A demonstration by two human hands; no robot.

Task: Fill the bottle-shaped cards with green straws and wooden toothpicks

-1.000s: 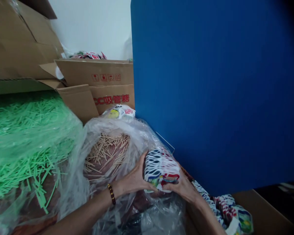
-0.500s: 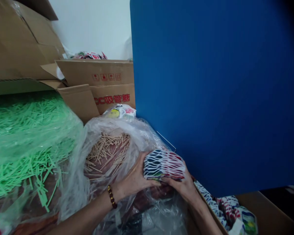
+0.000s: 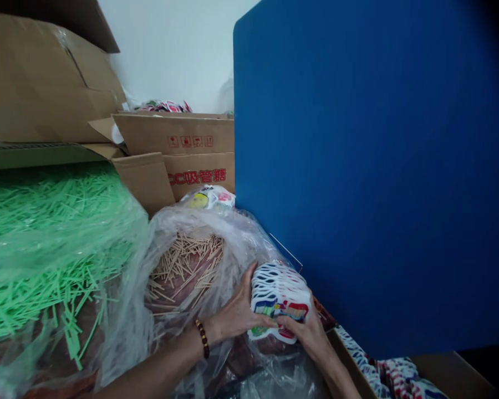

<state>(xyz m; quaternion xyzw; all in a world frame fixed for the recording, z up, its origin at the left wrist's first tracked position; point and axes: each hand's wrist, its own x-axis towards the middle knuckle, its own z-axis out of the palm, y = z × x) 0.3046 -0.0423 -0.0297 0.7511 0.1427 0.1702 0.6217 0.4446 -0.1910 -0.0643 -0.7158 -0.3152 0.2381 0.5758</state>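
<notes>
Between my two hands is a stack of printed packets [image 3: 279, 305] with wavy white edges, its coloured front face tilted toward me. My left hand [image 3: 243, 313], with a beaded bracelet [image 3: 202, 338] on the wrist, grips the stack's left side, thumb across the front. On the other side my right hand [image 3: 305, 330] is closed around the right edge, its thumb also on the front face. Just left of the stack, a clear plastic bag [image 3: 166, 219] lies open around thin beige sticks [image 3: 187, 257].
Green sticks [image 3: 45, 233] fill a plastic-lined carton at left. Cardboard boxes [image 3: 195, 133] stand behind. A large blue panel [image 3: 357, 166] blocks the right side. Below it, a carton holds more wavy-edged packets [image 3: 403, 374]. A white printed packet [image 3: 208, 198] lies behind the bag.
The stack has been tipped so its printed front now shows, where mostly its wavy edges showed before. Both hands turned with it. The whole view has shifted slightly.
</notes>
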